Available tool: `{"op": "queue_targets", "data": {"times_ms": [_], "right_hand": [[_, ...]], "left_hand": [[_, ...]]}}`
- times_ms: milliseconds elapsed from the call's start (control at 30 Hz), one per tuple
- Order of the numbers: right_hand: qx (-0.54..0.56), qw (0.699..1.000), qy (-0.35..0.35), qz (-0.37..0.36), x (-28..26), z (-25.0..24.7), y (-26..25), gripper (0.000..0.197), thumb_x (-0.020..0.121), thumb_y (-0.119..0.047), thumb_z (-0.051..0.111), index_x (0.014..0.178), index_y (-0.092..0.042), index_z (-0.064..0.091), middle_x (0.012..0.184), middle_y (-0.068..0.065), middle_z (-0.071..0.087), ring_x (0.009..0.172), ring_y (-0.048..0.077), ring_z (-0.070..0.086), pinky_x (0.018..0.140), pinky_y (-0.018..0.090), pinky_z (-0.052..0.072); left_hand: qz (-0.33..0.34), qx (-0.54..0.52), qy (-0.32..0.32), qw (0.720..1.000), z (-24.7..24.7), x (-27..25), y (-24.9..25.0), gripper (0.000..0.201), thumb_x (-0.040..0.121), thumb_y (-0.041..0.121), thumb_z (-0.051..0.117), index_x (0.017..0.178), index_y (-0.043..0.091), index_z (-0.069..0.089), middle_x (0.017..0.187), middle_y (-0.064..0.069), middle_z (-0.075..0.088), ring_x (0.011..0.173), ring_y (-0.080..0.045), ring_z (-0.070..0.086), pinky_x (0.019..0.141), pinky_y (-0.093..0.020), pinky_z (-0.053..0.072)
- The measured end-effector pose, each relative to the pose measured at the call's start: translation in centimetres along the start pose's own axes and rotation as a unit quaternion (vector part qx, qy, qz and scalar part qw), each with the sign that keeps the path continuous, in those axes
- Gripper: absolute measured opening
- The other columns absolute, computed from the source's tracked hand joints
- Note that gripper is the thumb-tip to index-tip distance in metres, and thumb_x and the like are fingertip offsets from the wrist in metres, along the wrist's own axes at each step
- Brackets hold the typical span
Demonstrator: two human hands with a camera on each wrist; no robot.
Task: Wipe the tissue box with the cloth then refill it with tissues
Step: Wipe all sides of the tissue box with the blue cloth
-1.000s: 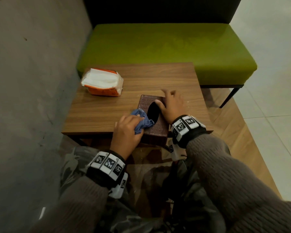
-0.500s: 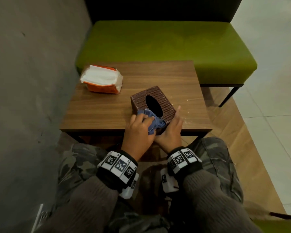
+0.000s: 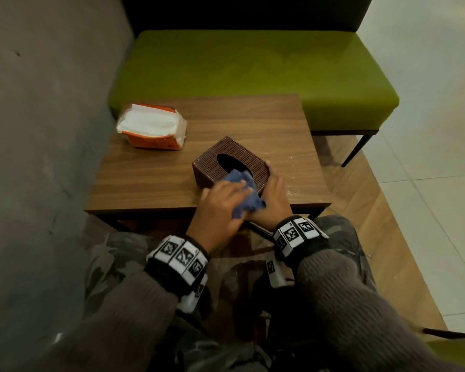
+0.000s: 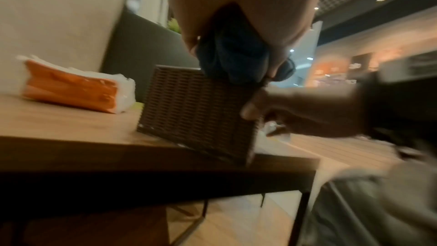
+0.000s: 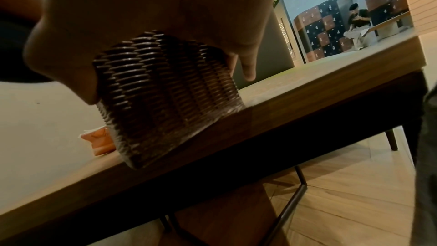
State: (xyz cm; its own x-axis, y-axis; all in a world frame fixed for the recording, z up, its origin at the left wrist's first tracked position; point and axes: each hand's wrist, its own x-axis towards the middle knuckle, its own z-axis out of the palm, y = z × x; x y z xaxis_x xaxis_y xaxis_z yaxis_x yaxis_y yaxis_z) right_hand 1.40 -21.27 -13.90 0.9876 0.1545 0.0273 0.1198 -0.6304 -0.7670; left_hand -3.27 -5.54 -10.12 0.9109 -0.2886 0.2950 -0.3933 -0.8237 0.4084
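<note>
You have the brown woven tissue box (image 3: 230, 163) upright near the surface's front edge, oval slot empty — blue cloth (image 3: 243, 193) bunched on its near top corner; orange tissue pack (image 3: 152, 126) well apart, rear-left.

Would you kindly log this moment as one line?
phase: wiping | left hand: rubs cloth on tissue box | right hand: steadies box | refill pack: untouched

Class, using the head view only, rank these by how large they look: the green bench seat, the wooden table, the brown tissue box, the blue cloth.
1. green bench seat
2. wooden table, apparently slightly smaller
3. brown tissue box
4. blue cloth, partly hidden by the left hand
</note>
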Motion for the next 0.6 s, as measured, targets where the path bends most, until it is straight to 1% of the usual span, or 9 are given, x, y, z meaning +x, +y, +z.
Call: {"op": "queue_targets", "data": {"times_ms": [67, 100, 167, 233, 367, 433, 467, 533, 600], "right_hand": [[0.004, 1.0, -0.006, -0.006, 0.0, -0.1, 0.1, 0.132, 0.051, -0.036, 0.09, 0.15, -0.011, 0.006, 0.137, 0.017, 0.032, 0.126, 0.031, 0.037, 0.105, 0.048, 0.037], [0.005, 1.0, -0.002, -0.005, 0.1, -0.2, 0.0, 0.135, 0.047, -0.038, 0.089, 0.15, -0.011, 0.006, 0.135, 0.016, 0.033, 0.126, 0.031, 0.036, 0.106, 0.047, 0.037], [0.003, 1.0, 0.006, 0.006, 0.0, 0.0, -0.2, 0.135, 0.042, -0.042, 0.084, 0.149, -0.013, 0.007, 0.133, 0.014, 0.033, 0.125, 0.028, 0.034, 0.107, 0.043, 0.035], [0.003, 1.0, 0.004, 0.017, 0.1, 0.3, -0.2, 0.131, 0.046, -0.039, 0.085, 0.149, -0.015, 0.007, 0.134, 0.012, 0.033, 0.125, 0.026, 0.034, 0.106, 0.038, 0.034], [-0.005, 0.998, -0.044, 0.035, 1.1, 1.2, 1.6, 0.101, 0.068, -0.034, 0.071, 0.148, -0.02, 0.01, 0.141, 0.012, 0.039, 0.126, 0.025, 0.043, 0.105, 0.028, 0.035], [0.039, 0.998, -0.029, 0.031, 1.5, 1.5, 2.0, 0.114, 0.059, -0.044, 0.076, 0.147, -0.033, 0.006, 0.141, 0.006, 0.04, 0.125, 0.014, 0.045, 0.104, 0.017, 0.033], [0.059, 0.998, -0.017, 0.023, 1.6, 1.6, 2.1, 0.121, 0.052, -0.049, 0.081, 0.144, -0.044, 0.002, 0.143, 0.005, 0.039, 0.128, 0.012, 0.043, 0.107, 0.017, 0.03], [0.057, 0.998, -0.008, 0.004, 1.7, 1.8, 2.0, 0.128, 0.043, -0.055, 0.085, 0.138, -0.056, -0.001, 0.148, 0.005, 0.033, 0.136, 0.017, 0.036, 0.114, 0.03, 0.026], [0.012, 0.999, -0.032, -0.016, 1.8, 1.6, 2.0, 0.117, 0.054, -0.065, 0.075, 0.145, -0.04, 0.007, 0.153, 0.004, 0.028, 0.142, 0.018, 0.029, 0.118, 0.032, 0.018]], "left_hand": [[0.054, 0.01, -0.012, 0.998, -0.2, -0.2, -0.4, 0.048, 0.076, 0.032, 0.048, 0.12, 0.019, 0.06, 0.124, 0.0, 0.061, 0.113, -0.016, 0.043, 0.077, -0.035, 0.037], [0.047, 0.017, -0.005, 0.999, -0.3, 0.4, -1.3, 0.047, 0.076, 0.031, 0.049, 0.12, 0.019, 0.06, 0.123, 0.0, 0.062, 0.112, -0.016, 0.045, 0.078, -0.036, 0.039], [-0.038, 0.004, 0.03, 0.999, -0.6, 1.7, -2.4, 0.042, 0.076, 0.024, 0.057, 0.118, 0.018, 0.062, 0.122, -0.001, 0.062, 0.113, -0.021, 0.049, 0.084, -0.043, 0.044], [-0.097, -0.014, 0.037, 0.994, -0.4, 2.2, -1.5, 0.041, 0.075, 0.019, 0.063, 0.116, 0.017, 0.063, 0.122, -0.002, 0.062, 0.115, -0.024, 0.05, 0.087, -0.044, 0.041], [0.037, 0.014, -0.001, 0.999, 1.0, 1.0, 2.1, 0.043, 0.072, 0.023, 0.057, 0.113, 0.016, 0.064, 0.12, -0.003, 0.063, 0.111, -0.021, 0.049, 0.077, -0.039, 0.038], [0.01, 0.007, -0.001, 1.0, 0.5, 2.4, 2.1, 0.037, 0.075, 0.021, 0.06, 0.111, 0.015, 0.064, 0.119, -0.003, 0.064, 0.11, -0.025, 0.053, 0.079, -0.04, 0.038], [-0.023, 0.0, 0.0, 1.0, 0.3, 3.3, 2.0, 0.035, 0.077, 0.019, 0.062, 0.112, 0.015, 0.064, 0.12, -0.003, 0.063, 0.112, -0.026, 0.052, 0.082, -0.042, 0.037], [-0.081, 0.003, -0.009, 0.997, 0.4, 4.9, 2.4, 0.033, 0.081, 0.017, 0.063, 0.114, 0.015, 0.062, 0.124, -0.001, 0.06, 0.116, -0.025, 0.048, 0.088, -0.043, 0.034], [-0.086, 0.003, -0.004, 0.996, 0.8, 5.3, 3.1, 0.032, 0.079, 0.015, 0.064, 0.111, 0.013, 0.064, 0.121, -0.003, 0.061, 0.115, -0.026, 0.049, 0.087, -0.042, 0.033]]}}
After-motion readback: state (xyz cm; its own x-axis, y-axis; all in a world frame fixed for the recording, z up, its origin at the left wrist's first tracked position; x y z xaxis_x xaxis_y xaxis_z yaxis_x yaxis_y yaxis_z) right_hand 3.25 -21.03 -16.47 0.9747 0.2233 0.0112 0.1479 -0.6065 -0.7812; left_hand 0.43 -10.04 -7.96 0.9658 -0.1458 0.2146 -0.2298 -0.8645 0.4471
